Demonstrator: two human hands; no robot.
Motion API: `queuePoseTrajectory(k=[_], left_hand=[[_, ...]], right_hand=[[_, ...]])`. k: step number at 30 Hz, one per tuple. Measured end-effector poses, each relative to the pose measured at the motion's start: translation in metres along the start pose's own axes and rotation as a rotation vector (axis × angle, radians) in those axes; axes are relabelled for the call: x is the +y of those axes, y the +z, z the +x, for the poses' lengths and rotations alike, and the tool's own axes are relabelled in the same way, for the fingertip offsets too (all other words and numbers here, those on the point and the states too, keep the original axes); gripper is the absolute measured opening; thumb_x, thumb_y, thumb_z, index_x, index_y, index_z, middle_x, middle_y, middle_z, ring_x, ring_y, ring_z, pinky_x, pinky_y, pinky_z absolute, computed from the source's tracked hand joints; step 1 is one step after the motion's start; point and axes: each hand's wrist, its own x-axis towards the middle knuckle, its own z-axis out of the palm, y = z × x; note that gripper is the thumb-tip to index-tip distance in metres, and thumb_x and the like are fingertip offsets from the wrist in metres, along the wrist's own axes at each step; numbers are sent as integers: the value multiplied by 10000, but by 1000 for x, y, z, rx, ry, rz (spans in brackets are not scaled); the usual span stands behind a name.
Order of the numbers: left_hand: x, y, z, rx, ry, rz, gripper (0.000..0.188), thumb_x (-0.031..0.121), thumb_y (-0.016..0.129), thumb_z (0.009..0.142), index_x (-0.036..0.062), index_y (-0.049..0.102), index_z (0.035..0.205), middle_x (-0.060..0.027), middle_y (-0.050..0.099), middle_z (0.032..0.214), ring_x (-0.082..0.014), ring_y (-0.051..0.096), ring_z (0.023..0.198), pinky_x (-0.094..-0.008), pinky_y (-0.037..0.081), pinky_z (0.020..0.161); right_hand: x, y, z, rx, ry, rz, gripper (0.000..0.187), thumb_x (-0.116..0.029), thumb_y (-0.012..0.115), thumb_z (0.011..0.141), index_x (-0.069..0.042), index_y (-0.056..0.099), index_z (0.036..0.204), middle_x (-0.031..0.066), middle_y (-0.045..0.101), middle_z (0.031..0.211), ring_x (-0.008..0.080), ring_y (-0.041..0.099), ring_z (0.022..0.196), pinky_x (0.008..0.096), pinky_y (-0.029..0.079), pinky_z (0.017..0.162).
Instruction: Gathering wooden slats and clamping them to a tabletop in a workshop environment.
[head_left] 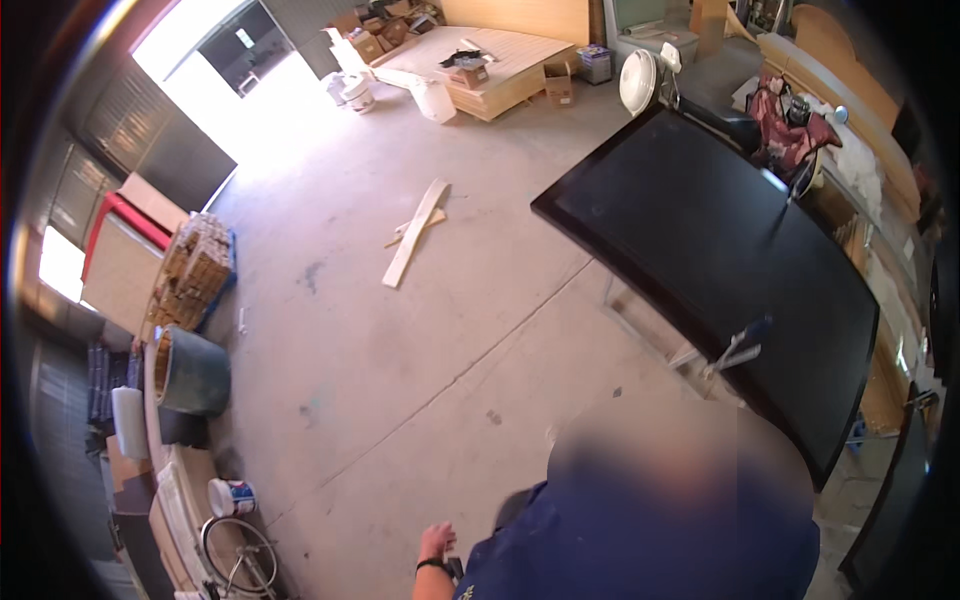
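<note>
Neither my left hand nor my right hand shows. Close in front, a co-worker in a navy shirt (640,540) fills the lower middle, the head blurred. That person's hand (437,540), with a dark band at the wrist, hangs beside the shirt over the floor; I cannot make out anything in it. Past the co-worker, a large glossy black panel (700,220) lies raised on a light-coloured support (645,325). At its near-left edge is a small grey and blue tool (740,348) whose kind I cannot tell.
Wood strips (415,235) lie crossed on the concrete floor (330,380). Along the left stand a blue-grey barrel (195,372), stacked wood (198,262), a white bucket (232,497) and a wheel (240,555). Stacked boards (520,95) lie at the back; a scooter (650,85) stands behind the panel.
</note>
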Motion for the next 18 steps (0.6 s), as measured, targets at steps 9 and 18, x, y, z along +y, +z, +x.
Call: queuePoseTrajectory(k=[9, 18], left_hand=[[105, -92, 181, 0, 474, 425, 467, 466, 489, 992, 78, 640, 1204, -152, 657, 846, -326, 634, 744, -478, 511, 632], [528, -112, 399, 47, -191, -80, 404, 404, 563, 979, 42, 587, 1157, -133, 669, 916, -266, 637, 724, -431, 518, 593]], right_hand=[[12, -538, 404, 545, 208, 1339, 399, -392, 670, 893, -11, 728, 996, 102, 720, 832, 196, 662, 769, 346, 527, 718], [176, -502, 528, 226, 585, 1102, 320, -339, 598, 900, -43, 718, 877, 94, 663, 699, 227, 640, 670, 391, 504, 621]])
